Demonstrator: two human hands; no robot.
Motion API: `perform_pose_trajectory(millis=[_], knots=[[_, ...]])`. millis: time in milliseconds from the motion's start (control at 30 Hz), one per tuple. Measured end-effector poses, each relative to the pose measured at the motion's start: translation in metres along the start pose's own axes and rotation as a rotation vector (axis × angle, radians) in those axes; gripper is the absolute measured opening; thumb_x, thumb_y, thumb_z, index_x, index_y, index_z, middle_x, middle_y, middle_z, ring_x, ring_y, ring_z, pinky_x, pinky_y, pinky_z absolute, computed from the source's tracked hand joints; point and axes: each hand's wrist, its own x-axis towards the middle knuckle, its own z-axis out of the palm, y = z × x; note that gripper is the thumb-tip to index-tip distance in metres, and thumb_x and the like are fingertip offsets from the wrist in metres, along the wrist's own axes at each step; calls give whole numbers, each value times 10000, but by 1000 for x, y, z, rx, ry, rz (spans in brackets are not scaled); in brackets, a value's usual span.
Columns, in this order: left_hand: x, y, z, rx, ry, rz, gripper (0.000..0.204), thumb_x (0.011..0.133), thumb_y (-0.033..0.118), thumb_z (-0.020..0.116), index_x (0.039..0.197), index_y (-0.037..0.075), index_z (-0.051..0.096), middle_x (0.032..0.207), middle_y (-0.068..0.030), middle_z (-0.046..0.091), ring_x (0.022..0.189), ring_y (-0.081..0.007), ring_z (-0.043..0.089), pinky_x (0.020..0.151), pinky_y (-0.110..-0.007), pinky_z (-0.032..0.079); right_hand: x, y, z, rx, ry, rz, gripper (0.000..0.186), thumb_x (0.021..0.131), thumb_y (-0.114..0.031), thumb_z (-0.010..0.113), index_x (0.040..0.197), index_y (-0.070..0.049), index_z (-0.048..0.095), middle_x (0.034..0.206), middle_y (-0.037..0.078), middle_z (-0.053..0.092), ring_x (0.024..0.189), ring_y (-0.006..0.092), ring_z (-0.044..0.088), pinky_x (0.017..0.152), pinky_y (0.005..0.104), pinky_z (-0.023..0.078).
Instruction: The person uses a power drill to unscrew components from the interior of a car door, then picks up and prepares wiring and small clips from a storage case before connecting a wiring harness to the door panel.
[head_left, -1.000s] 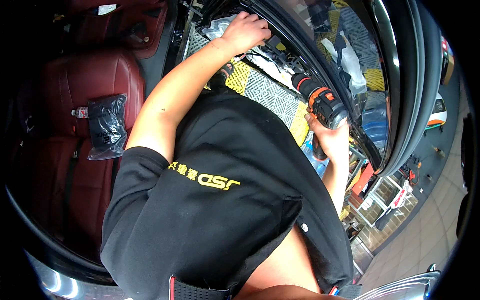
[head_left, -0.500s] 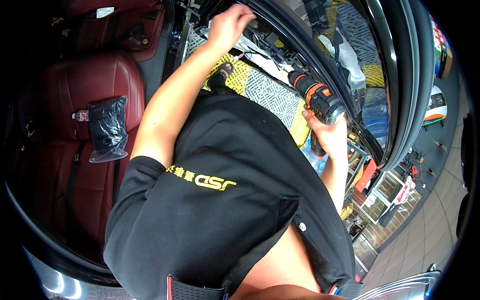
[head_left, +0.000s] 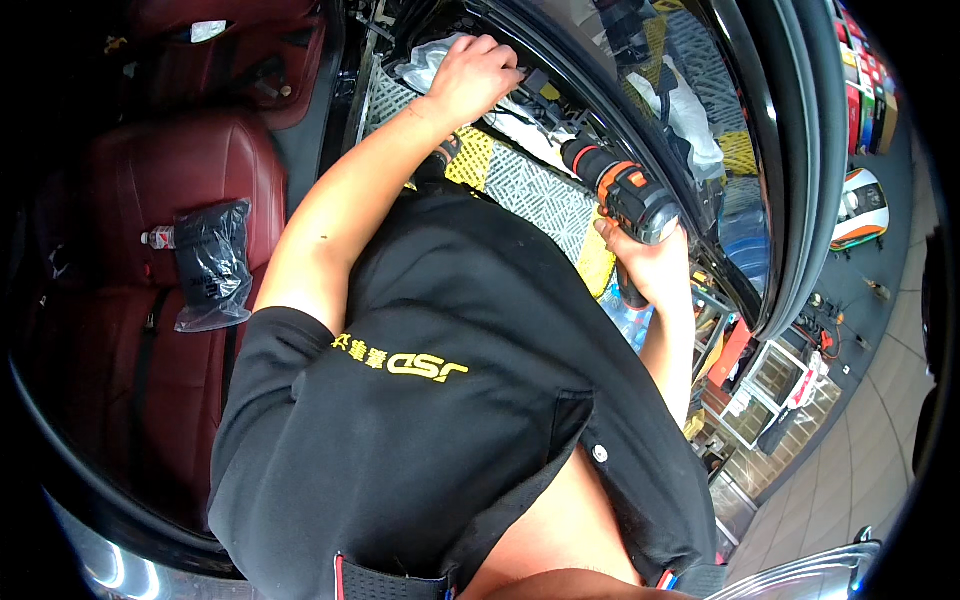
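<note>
My right hand (head_left: pixel 653 262) is wrapped round the handle of a black and orange cordless drill (head_left: pixel 632 195). The drill's chuck points up and left, close to the exposed inner side of a black car door (head_left: pixel 590 125). Further up that door, my left hand (head_left: pixel 478 75) rests with bent fingers beside wiring and dark fittings. Its fingertips are turned away, so whatever they grip is hidden. Clear plastic sheeting (head_left: pixel 425 62) shows just left of this hand.
A dark red leather seat (head_left: pixel 190 160) on the left bears a black plastic bag (head_left: pixel 213 265) and a small bottle (head_left: pixel 158 237). Grey and yellow grating (head_left: pixel 540 195) covers the floor below the door. A white and orange case (head_left: pixel 862 210) stands on the right, beyond the door.
My left hand has come down slightly and its fingers now bend against the door. The drill in my right hand has shifted a little to the left.
</note>
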Motion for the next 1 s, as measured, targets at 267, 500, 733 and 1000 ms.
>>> perform_pose_trajectory(millis=[267, 500, 733, 1000], knots=[[24, 1, -2, 123, -155, 23, 64, 778, 245, 737, 833, 223, 760, 952, 58, 649, 1023, -186, 612, 886, -372, 440, -9, 15, 4, 39, 16, 60, 339, 828, -137, 858, 1142, -57, 758, 918, 12, 748, 818, 98, 666, 789, 313, 560], [37, -1, -3, 249, -294, 34, 94, 809, 236, 692, 881, 228, 753, 954, 36, 647, 1029, -203, 623, 904, -390, 439, -12, 16, 7, 74, 20, 51, 330, 833, -133, 855, 1139, -61, 757, 913, 12, 751, 824, 106, 675, 795, 320, 564], [8, -6, 0, 91, 99, -16, 111, 852, 238, 729, 947, 191, 760, 1062, 50, 661, 1134, -219, 602, 1090, -440, 392, -10, 10, 8, 85, -11, 105, 350, 826, -171, 868, 1151, -88, 768, 890, -5, 737, 793, 95, 658, 769, 314, 558], [15, 12, 10, 158, -121, -162, 154, 762, 272, 817, 907, 228, 790, 1079, 62, 632, 1148, -208, 575, 1068, -437, 383, -6, 8, 8, 54, -40, 78, 277, 861, -83, 842, 1115, -36, 743, 979, 20, 766, 889, 105, 692, 839, 310, 566]])
